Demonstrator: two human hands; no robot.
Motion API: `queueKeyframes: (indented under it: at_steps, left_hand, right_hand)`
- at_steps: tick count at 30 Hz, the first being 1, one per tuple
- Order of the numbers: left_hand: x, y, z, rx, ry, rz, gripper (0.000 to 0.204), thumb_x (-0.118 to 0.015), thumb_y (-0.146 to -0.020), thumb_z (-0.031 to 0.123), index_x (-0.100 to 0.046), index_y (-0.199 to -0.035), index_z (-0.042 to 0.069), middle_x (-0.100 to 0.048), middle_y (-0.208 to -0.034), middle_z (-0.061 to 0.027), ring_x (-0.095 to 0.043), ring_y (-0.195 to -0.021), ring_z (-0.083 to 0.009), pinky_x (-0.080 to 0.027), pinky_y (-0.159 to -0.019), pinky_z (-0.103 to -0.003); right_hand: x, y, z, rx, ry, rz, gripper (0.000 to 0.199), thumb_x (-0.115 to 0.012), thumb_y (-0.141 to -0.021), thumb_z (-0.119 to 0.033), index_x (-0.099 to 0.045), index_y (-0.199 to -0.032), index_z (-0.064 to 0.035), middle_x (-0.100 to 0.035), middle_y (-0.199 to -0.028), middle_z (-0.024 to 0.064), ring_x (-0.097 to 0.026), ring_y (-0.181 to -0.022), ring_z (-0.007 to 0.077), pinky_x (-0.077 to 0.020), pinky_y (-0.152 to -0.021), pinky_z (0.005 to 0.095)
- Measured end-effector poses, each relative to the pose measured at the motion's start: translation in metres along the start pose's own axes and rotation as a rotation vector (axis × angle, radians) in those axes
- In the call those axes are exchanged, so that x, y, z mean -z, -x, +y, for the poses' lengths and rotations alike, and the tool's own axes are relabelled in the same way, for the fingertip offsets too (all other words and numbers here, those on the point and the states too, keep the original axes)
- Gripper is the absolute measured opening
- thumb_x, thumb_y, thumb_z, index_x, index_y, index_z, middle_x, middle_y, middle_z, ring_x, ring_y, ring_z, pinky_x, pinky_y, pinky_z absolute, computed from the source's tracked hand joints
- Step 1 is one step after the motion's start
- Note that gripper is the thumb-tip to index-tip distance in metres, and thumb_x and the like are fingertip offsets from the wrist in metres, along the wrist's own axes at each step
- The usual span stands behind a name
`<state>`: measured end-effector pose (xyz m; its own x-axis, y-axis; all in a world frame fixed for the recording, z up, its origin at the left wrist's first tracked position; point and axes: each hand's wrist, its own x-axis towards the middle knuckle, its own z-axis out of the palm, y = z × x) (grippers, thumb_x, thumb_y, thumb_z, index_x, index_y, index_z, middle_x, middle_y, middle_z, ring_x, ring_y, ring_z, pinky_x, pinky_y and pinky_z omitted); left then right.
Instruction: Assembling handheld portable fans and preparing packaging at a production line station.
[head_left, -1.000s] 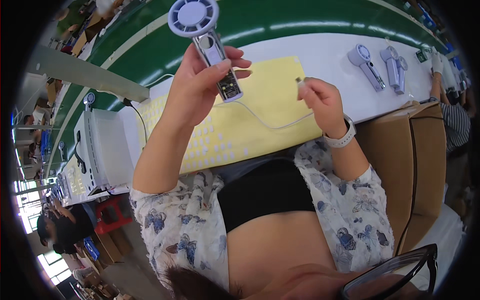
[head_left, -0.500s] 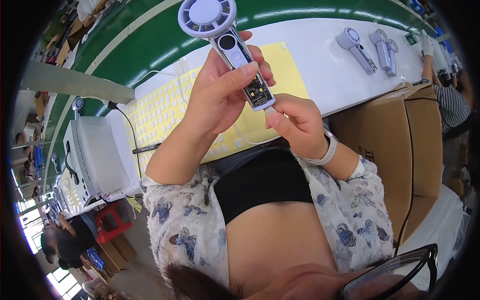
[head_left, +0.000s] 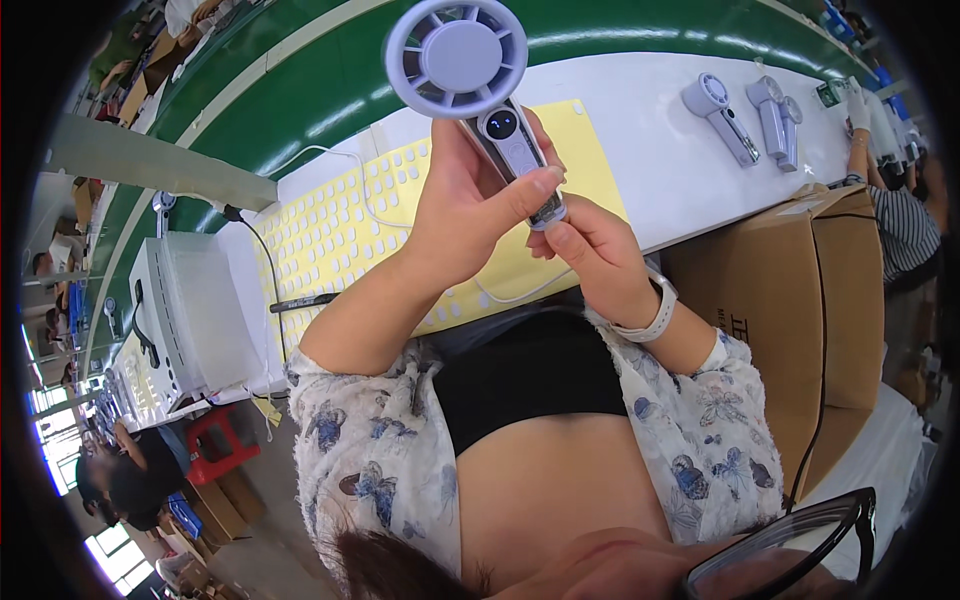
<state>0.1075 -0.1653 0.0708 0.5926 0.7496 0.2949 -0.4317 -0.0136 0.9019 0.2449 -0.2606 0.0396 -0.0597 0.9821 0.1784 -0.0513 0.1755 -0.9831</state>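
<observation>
My left hand (head_left: pixel 465 215) is closed around the handle of a lavender handheld fan (head_left: pixel 462 55), its round head tilted up toward the far side. The thumb lies across the handle's front, where the cover is off and some circuitry shows. A small round display (head_left: pixel 499 124) on the handle is lit. At the handle's bottom end, my right hand (head_left: pixel 600 255) pinches the end of a white cable (head_left: pixel 525 300); the fingers hide its plug. Beneath both hands lies a yellow sheet (head_left: pixel 590 160) bearing rows of white oval pieces.
Several more lavender fans (head_left: pixel 722 118) lie at the right on the white tabletop (head_left: pixel 640 100). A green conveyor belt (head_left: pixel 590 30) runs along the far side. A cardboard box (head_left: pixel 770 270) stands at my right. Left are a black pen (head_left: pixel 305 302) and a white machine (head_left: pixel 165 315).
The fan's display has lit up. Its head has tipped nearer and shifted slightly right, and my right hand has come up against the handle's bottom end.
</observation>
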Motion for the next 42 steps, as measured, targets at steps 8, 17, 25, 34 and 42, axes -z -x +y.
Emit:
queueKeyframes:
  at_steps: [8,17,25,34,42]
  left_hand:
    - [0.004,-0.004,0.000,0.067,0.084,-0.023,0.065,-0.067,-0.082,0.008,-0.031,-0.136,0.008,-0.052,-0.103,-0.0077,-0.059,-0.092,-0.0210,-0.051,-0.081,-0.037]
    - [0.003,-0.003,-0.005,0.074,0.224,-0.033,0.065,-0.067,-0.084,0.011,-0.031,-0.137,0.010,-0.052,-0.104,-0.0072,-0.059,-0.092,-0.0220,-0.051,-0.081,-0.039]
    - [0.000,-0.002,-0.002,0.039,0.270,0.032,0.064,-0.067,-0.084,0.012,-0.031,-0.137,0.008,-0.052,-0.103,-0.0073,-0.058,-0.091,-0.0223,-0.051,-0.082,-0.040]
    - [0.004,-0.001,0.003,0.174,0.279,-0.017,0.057,-0.064,-0.082,0.003,-0.031,-0.129,0.003,-0.052,-0.104,-0.0092,-0.058,-0.093,-0.0193,-0.050,-0.084,-0.037]
    - [-0.007,0.008,-0.016,0.350,0.012,-0.285,0.061,-0.065,-0.081,0.005,-0.030,-0.131,0.001,-0.052,-0.105,-0.0079,-0.058,-0.092,-0.0176,-0.050,-0.083,-0.033]
  right_hand:
    - [0.005,-0.002,0.003,0.097,0.071,-0.030,0.024,-0.047,-0.097,-0.017,-0.059,-0.098,0.0045,-0.056,-0.098,0.0091,-0.053,-0.085,0.0156,-0.0436,-0.078,0.0268]
    - [0.004,0.001,0.010,0.152,0.058,0.016,0.022,-0.050,-0.095,-0.016,-0.062,-0.093,0.0025,-0.055,-0.089,0.0082,-0.052,-0.080,0.0155,-0.0420,-0.072,0.0264]
    - [0.008,0.002,0.007,0.234,0.085,-0.060,0.023,-0.051,-0.094,-0.017,-0.059,-0.088,0.0024,-0.058,-0.102,0.0141,-0.055,-0.088,0.0197,-0.0438,-0.078,0.0311]
    - [0.040,-0.017,0.014,0.297,0.438,0.165,0.040,-0.052,-0.091,-0.017,-0.047,-0.125,0.0034,-0.046,-0.130,0.0176,-0.046,-0.116,0.0242,-0.0372,-0.099,0.0368]
    - [0.026,-0.008,-0.003,-0.035,-0.126,0.022,0.066,-0.061,-0.086,-0.024,-0.030,-0.137,0.0042,-0.044,-0.128,0.0115,-0.044,-0.119,0.0199,-0.0348,-0.102,0.0355]
